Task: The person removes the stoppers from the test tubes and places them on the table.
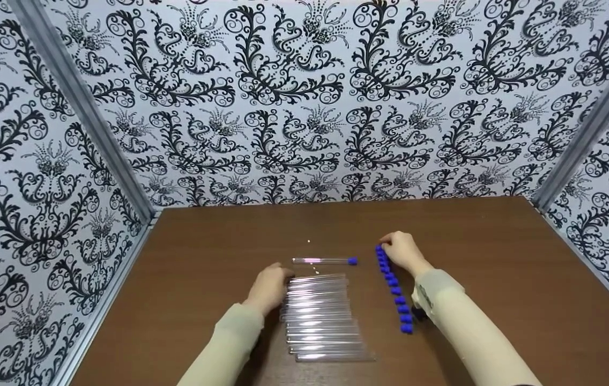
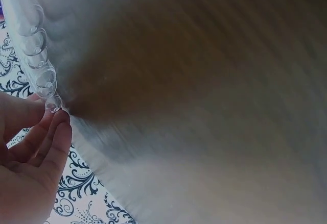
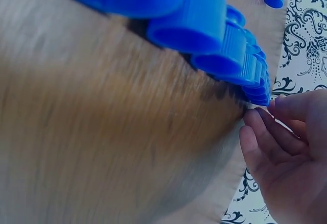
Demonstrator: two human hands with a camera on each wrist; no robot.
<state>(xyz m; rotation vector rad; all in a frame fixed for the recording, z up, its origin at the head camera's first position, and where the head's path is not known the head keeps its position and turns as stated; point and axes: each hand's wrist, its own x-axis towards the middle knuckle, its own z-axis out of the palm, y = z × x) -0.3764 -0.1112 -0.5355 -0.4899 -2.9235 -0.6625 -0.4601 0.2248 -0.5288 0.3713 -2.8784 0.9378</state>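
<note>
Several clear test tubes (image 1: 318, 316) lie side by side in a column on the brown table. My left hand (image 1: 269, 288) is at their far left corner; in the left wrist view its thumb and fingers pinch the rounded end of the last tube (image 2: 53, 103). To the right runs a line of several blue ribbed caps (image 1: 394, 290). At the far end of that line my right hand (image 1: 403, 251) pinches the last cap (image 3: 263, 97) between thumb and fingertips. Beyond the column lies one tube (image 1: 320, 261) with a blue cap (image 1: 353, 261) on its right end.
Small pale specks (image 1: 315, 269) show near the capped tube. Patterned black-and-white walls (image 1: 304, 107) with grey metal posts (image 1: 90, 118) enclose the back and sides of the table (image 1: 202, 236). A strip of table separates the tubes from the caps.
</note>
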